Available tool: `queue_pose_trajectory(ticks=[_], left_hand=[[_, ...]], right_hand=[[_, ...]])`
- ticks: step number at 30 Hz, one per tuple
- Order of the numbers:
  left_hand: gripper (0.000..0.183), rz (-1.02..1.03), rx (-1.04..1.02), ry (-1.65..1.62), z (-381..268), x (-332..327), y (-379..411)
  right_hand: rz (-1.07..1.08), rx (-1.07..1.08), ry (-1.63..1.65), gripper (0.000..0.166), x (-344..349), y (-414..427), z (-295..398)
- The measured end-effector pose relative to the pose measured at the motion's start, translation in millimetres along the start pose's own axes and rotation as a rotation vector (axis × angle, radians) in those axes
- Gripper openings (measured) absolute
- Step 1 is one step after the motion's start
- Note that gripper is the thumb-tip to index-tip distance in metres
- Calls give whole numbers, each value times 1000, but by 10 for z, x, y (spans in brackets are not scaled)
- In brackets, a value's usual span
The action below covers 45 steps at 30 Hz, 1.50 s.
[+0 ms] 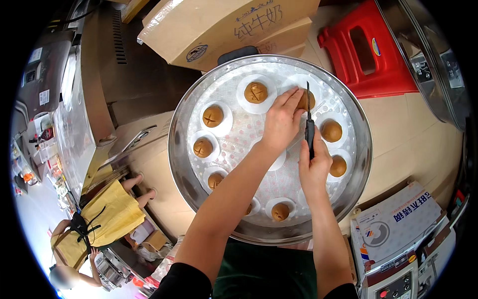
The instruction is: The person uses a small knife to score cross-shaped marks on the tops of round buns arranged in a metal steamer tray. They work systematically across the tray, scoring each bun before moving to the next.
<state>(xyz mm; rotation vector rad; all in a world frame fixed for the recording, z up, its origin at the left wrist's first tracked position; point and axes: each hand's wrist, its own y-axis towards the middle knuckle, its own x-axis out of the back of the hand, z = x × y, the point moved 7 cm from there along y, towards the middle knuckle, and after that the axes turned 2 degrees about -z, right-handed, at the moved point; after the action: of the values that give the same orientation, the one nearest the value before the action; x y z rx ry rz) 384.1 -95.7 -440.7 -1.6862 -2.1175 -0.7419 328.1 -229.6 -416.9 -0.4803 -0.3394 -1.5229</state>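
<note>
A round metal steamer tray (175,149) lined with white mesh lies before me, holding several brown dough balls on white paper rounds. In my right hand (315,164) is a black-handled knife (309,127), its thin blade pointing away from me across the top-right dough ball (311,101). The fingertips of my left hand (282,116) rest against the left side of that ball. Crossed cuts mark the ball at the top (255,92) and the balls on the left, such as this one (213,116). Two balls at the right (331,130) look smooth. My left forearm partly hides the lower-left balls.
Beyond the tray stand a cardboard box (209,33) and a red plastic stool (388,71). A boxed item (399,224) sits at the lower right. Steel equipment (78,123) is on the left, with a person in a yellow apron (112,213) at the lower left.
</note>
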Motion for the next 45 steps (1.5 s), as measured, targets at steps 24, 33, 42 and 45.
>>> queue_pose_trajectory(ticks=[24, 33, 42, 45], left_hand=[[37, -59, -27, 49, -32, -18, -17], [40, -31, 22, 39, -38, -26, -32], [50, -3, 36, 34, -95, -38, -81], [50, -28, 19, 57, -71, -50, -89]], right_hand=[[-2, 12, -113, 45, -56, -164, -128], [9, -37, -77, 45, 30, -516, -248], [1, -31, -39, 46, 134, -401, -130], [30, -11, -60, 46, 65, -205, -100]])
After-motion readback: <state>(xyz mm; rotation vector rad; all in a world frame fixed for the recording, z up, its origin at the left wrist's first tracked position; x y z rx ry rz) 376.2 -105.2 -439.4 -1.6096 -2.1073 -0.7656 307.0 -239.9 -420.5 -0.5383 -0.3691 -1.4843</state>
